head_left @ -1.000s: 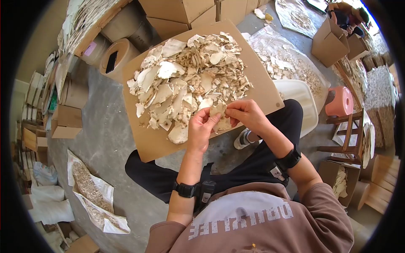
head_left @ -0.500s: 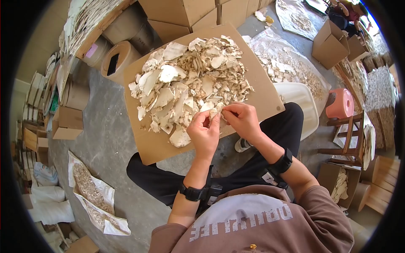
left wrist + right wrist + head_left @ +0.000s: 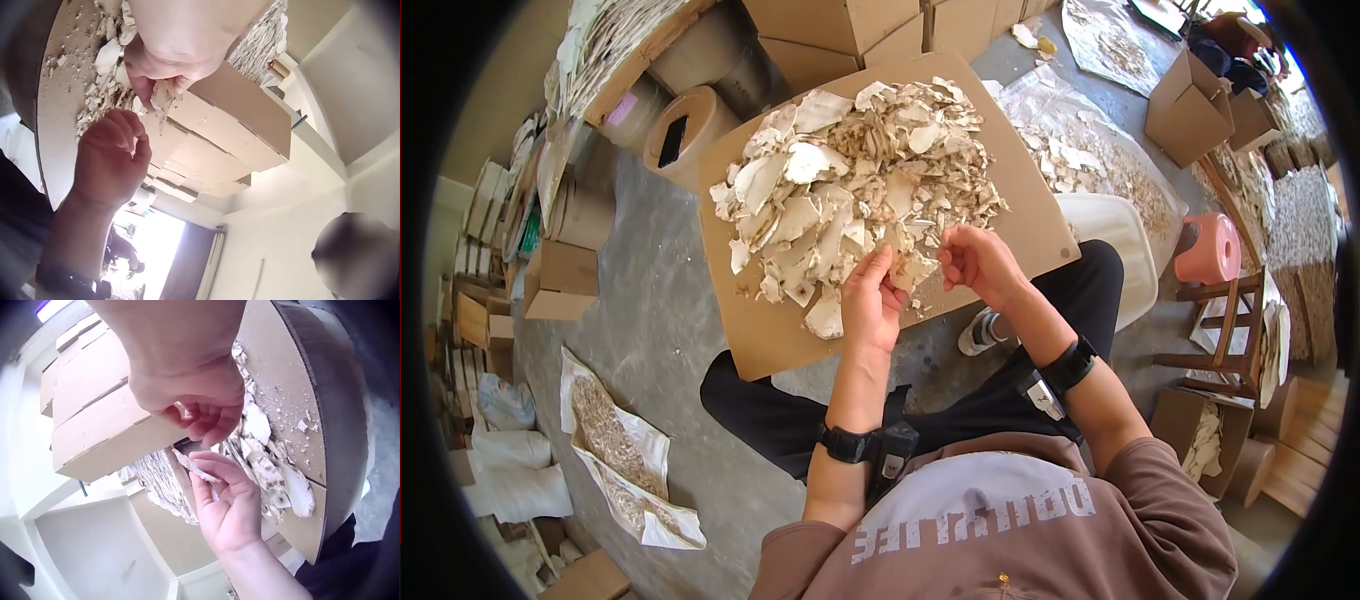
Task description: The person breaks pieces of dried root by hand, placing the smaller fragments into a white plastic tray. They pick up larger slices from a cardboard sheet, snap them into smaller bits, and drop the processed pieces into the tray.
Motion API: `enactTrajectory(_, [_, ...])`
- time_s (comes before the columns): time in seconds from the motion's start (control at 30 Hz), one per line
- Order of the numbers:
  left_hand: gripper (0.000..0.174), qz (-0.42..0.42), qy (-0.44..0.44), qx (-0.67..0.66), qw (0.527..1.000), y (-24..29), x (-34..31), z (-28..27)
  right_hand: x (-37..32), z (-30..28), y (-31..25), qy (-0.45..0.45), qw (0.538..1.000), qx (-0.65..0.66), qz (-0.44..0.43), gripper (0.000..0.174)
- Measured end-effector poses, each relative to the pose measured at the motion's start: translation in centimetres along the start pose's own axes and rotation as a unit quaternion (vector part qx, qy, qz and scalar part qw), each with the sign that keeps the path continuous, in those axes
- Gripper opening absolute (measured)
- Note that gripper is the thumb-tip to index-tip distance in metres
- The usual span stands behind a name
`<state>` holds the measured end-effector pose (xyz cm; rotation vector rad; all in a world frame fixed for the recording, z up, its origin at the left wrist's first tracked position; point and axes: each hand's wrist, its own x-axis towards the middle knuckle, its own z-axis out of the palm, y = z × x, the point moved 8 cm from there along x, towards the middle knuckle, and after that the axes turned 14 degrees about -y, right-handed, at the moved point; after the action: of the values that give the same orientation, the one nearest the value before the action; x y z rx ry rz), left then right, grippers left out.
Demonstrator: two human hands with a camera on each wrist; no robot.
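My left hand pinches a thin, pale, flaky piece between thumb and fingers, over the near edge of the pile. The piece has ragged edges and sticks out past the fingertips in the left wrist view. My right hand is a short way to the right, apart from the piece. Its fingers are curled in toward the thumb, and nothing shows between them. Beyond both hands lies a heap of broken cream-coloured flakes with brown crusty parts, spread over a cardboard sheet.
A pale plastic tub stands to the right, near a pink stool and a wooden chair. A phone lies on a round drum. Cardboard boxes line the back. An open sack of crumbs lies at left.
The two hands were together at the piece; now the right hand has drawn away to the right with curled fingers. The left hand keeps the piece. The person at far right bends lower.
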<state>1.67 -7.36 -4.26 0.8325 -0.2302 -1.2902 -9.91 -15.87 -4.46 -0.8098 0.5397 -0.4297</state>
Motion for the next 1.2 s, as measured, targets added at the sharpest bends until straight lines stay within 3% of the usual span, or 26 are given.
enactTrajectory(0.07, [0.01, -0.017, -0.01, -0.042, 0.999, -0.4, 0.1, -0.2, 0.2, 1.4, 2.1, -0.107, 0.986, 0.117, 0.057, 0.017])
enactTrajectory(0.2, [0.019, -0.051, -0.006, -0.055, 0.997, -0.8, -0.1, -0.9, -0.1, 2.5, 3.1, -0.13, 0.973, 0.182, 0.059, 0.019])
enactTrajectory(0.27, [0.021, -0.018, -0.04, -0.009, 0.999, -1.2, 1.1, -1.9, -0.7, 2.3, 3.0, -0.061, 0.983, 0.14, 0.099, 0.019])
enactTrajectory(0.33, [0.02, -0.014, -0.019, 0.132, 0.991, -0.4, 0.3, -0.3, -0.7, 1.6, 2.4, -0.042, 0.996, -0.012, 0.073, 0.019])
enactTrajectory(0.4, [0.023, -0.017, -0.04, 0.136, 0.99, -0.7, 0.2, 0.9, -1.0, 1.6, 1.7, -0.097, 0.976, -0.163, 0.105, 0.017])
enactTrajectory(0.47, [0.026, -0.01, -0.045, 0.144, 0.989, -0.3, 0.1, 1.1, -1.5, 0.5, -0.1, -0.05, 0.983, -0.158, 0.082, 0.018])
enactTrajectory(0.53, [0.031, -0.034, -0.052, 0.183, 0.981, -0.1, 0.0, 0.8, -1.4, -3.7, -1.7, 0.063, 0.994, -0.078, 0.045, 0.018])
enactTrajectory(0.6, [0.031, -0.03, -0.049, 0.187, 0.981, 0.3, -0.1, 0.9, -0.7, -8.1, -4.1, 0.12, 0.992, -0.015, -0.028, 0.018])
enactTrajectory(0.67, [0.028, -0.025, -0.054, 0.166, 0.984, 0.5, -0.3, 1.0, 0.3, -12.1, -7.4, 0.143, 0.958, 0.2, -0.15, 0.021])
enactTrajectory(0.73, [0.028, -0.033, -0.057, 0.165, 0.984, 0.4, -0.4, 0.9, 0.4, -14.6, -8.3, 0.107, 0.946, 0.284, -0.11, 0.024])
enactTrajectory(0.8, [0.027, -0.027, -0.06, 0.157, 0.985, 0.3, -0.4, 0.6, -0.6, -16.8, -9.4, 0.087, 0.955, 0.26, -0.114, 0.027])
enactTrajectory(0.87, [0.026, -0.042, -0.074, 0.16, 0.983, 0.2, -0.6, 0.4, -3.6, -18.7, -11.8, 0.071, 0.962, 0.184, -0.187, 0.026])
enactTrajectory(1.0, [0.026, -0.055, -0.066, 0.194, 0.977, 0.5, -0.6, -0.5, -12.2, -27.6, -11.9, 0.24, 0.937, 0.14, -0.213, 0.023])
enactTrajectory(1.07, [0.025, -0.062, -0.061, 0.206, 0.975, 0.4, -0.3, -0.4, -15.4, -32.0, -11.3, 0.293, 0.938, 0.072, -0.171, 0.029])
enactTrajectory(1.1, [0.025, -0.069, -0.057, 0.217, 0.972, 0.2, -0.2, -0.3, -17.2, -33.7, -12.0, 0.38, 0.896, -0.222, -0.058, 0.033])
enactTrajectory(1.13, [0.025, -0.073, -0.053, 0.228, 0.969, 0.1, -0.1, -0.1, -18.2, -32.2, -13.7, 0.422, 0.76, -0.49, 0.064, 0.04])
enactTrajectory(1.17, [0.024, -0.074, -0.055, 0.233, 0.968, 0.0, 0.0, 0.2, -19.5, -30.4, -14.4, 0.477, 0.58, -0.637, 0.175, 0.051])
enactTrajectory(1.2, [0.024, -0.071, -0.049, 0.236, 0.968, -0.3, 0.2, 0.3, -19.4, -31.1, -14.4, 0.472, 0.584, -0.637, 0.173, 0.051])
